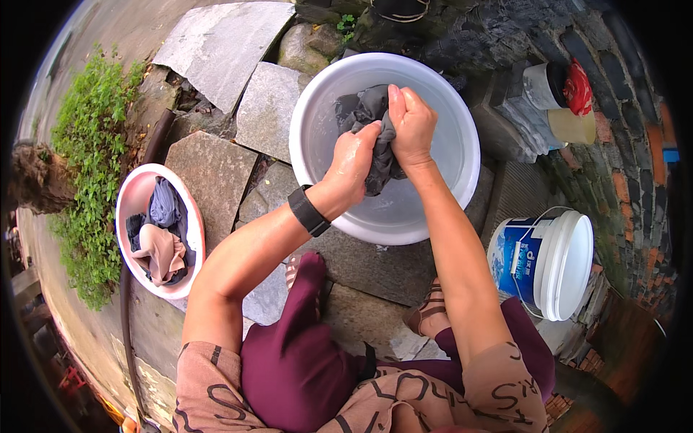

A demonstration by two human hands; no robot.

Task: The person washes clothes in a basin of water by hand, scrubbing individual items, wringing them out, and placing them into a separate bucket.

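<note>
A wet dark grey cloth (381, 157) is bunched between my two hands over a large white plastic basin (470, 157) of water. My left hand (352, 162) grips it from the near left, thumb uppermost. Clenched on the cloth's right side is my right hand (411, 122), slightly farther from me. Part of the fabric spreads toward the basin's far left, at the water. My fingertips are mostly hidden by the hands and the folds. A black band (308, 211) circles my left wrist.
Left of me, a pink-and-white basin (123, 216) holds crumpled clothes (159, 251). A lidded white-and-blue bucket (536, 265) stands at right, near a brick wall (622, 162). Uneven stone slabs (211, 178) pave the ground. A dark pipe (127, 325) runs past green plants (92, 178).
</note>
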